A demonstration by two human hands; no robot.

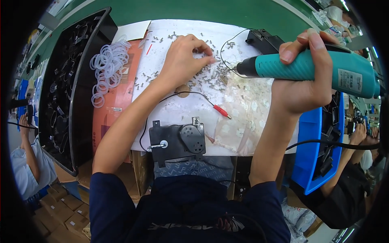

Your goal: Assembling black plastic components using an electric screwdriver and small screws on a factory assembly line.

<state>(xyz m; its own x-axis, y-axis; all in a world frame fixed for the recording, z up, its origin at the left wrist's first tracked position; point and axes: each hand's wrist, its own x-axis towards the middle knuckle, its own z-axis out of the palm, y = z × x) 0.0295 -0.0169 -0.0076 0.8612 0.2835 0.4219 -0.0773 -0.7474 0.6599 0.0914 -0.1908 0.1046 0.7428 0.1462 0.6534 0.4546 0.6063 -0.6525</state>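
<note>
My right hand (302, 87) is wrapped around a teal electric screwdriver (300, 67), held level with its black nose pointing left over the table. Many small screws (202, 77) lie scattered on the white work surface (162, 117). Above them my left hand (186, 56) has thumb and forefinger pinched together near the screwdriver's tip; whatever is between them is too small to make out. Close to my body sits a black motor housing (176, 139) with a metal shaft, and its cable ends in a red plug (221, 111). Farther back stands another black unit (265, 40) with a thin wire.
At left, a long black bin (75, 117) holds dark parts. Clear plastic rings (107, 67) are heaped on orange cardboard (106, 117). A blue bin (308, 162) of black pieces stands at right, a black cable (336, 143) crossing it. Other people work on both sides.
</note>
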